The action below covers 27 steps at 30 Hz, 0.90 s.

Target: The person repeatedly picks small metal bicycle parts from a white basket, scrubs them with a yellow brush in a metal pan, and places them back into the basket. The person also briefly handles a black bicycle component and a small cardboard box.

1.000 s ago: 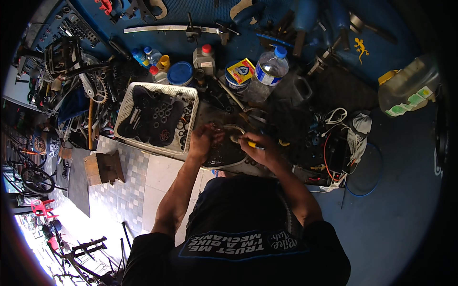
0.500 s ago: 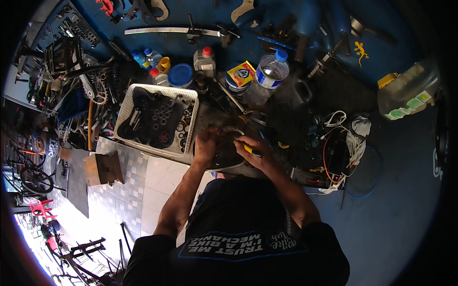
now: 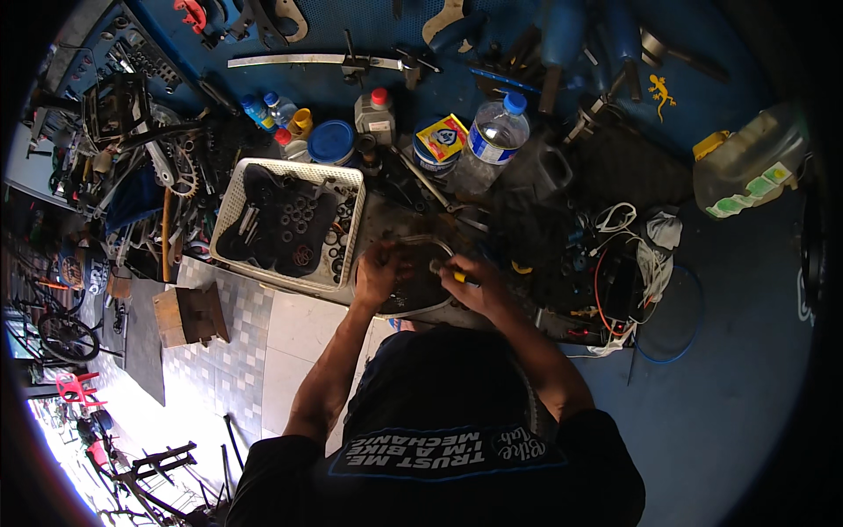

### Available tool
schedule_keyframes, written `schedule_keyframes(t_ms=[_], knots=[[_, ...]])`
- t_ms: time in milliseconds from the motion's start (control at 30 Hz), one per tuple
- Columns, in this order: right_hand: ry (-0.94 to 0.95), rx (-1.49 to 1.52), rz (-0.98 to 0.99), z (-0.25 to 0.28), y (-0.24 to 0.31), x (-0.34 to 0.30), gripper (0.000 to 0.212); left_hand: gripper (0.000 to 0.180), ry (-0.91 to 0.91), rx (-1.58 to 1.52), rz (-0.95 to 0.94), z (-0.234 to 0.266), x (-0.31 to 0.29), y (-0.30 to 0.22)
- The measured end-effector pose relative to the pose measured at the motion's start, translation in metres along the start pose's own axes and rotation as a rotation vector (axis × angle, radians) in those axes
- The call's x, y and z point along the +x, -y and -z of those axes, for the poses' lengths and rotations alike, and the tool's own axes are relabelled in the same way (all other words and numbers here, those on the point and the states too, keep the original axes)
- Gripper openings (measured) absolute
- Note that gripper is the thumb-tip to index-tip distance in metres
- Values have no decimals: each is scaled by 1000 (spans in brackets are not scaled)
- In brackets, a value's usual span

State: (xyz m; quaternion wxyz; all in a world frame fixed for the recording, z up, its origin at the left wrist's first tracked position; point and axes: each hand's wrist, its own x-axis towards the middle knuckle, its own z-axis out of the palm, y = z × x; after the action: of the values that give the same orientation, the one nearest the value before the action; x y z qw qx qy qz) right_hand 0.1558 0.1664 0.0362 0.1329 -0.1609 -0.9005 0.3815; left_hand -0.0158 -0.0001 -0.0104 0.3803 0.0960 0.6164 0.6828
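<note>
Bench (image 3: 746, 369): blue, cluttered, I see it from above. Basket (image 3: 230, 211): white plastic, full of dark rings and small parts, just left of the hands. Pan (image 3: 420, 290): dark, shallow, metal-rimmed, at the bench's near edge, under both hands. Bottle (image 3: 492, 140): clear, blue cap, behind the pan. Left hand (image 3: 379, 272): fingers curled on the pan's left rim; whether it clamps anything I cannot tell. Right hand (image 3: 479, 285): closed round a small yellow-handled tool (image 3: 458, 276), tip over the pan.
</note>
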Motion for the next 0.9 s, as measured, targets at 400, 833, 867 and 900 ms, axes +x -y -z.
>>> schedule_keyframes(t_ms=[400, 833, 867, 900], knots=[[-140, 433, -181, -1, 36, 30, 18, 30, 57, -17, -73, -6, -2, -4], [-8, 324, -161, -11, 10, 1, 26, 26, 19, 409, -387, -7, 4, -22], [13, 312, -205, -8, 9, 0, 26, 25, 14, 581, -516, -3, 3, -22], [33, 300, -249, -5, 9, -2, 27, 24, 9, 753, -643, 0, 2, -21]])
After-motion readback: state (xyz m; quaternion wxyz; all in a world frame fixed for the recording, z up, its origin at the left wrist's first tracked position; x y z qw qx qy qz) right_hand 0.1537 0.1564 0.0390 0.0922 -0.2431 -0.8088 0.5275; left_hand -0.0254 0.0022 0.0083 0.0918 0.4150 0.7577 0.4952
